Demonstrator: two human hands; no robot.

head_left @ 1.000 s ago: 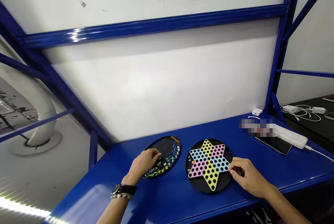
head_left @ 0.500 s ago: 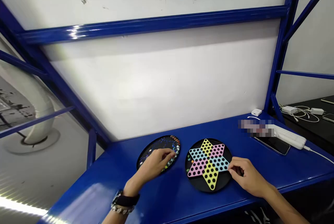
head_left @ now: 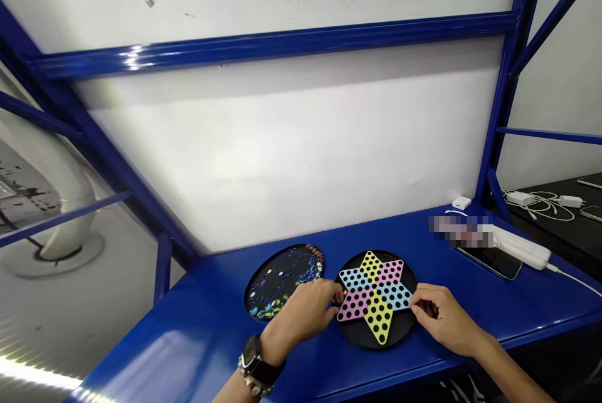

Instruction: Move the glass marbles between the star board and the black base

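A round black Chinese checkers board with a raised star of yellow, pink and blue points lies before me. My right hand is closed at its right side, thumb and fingers pinched on the tip of the blue point. Curved over the left rim is my left hand, thumb and forefinger apart near a small orange piece. Its fingers cover part of that rim. Beyond this hand sits a round black tray holding many glass marbles, partly hidden by the hand.
Both boards rest on a blue metal table against a white wall. A phone, a white power strip and a white adapter lie at the right. Blue frame bars rise at both sides.
My left hand has moved right and slightly down, from over the marble tray to the left rim of the star board. My right hand has stayed in place.
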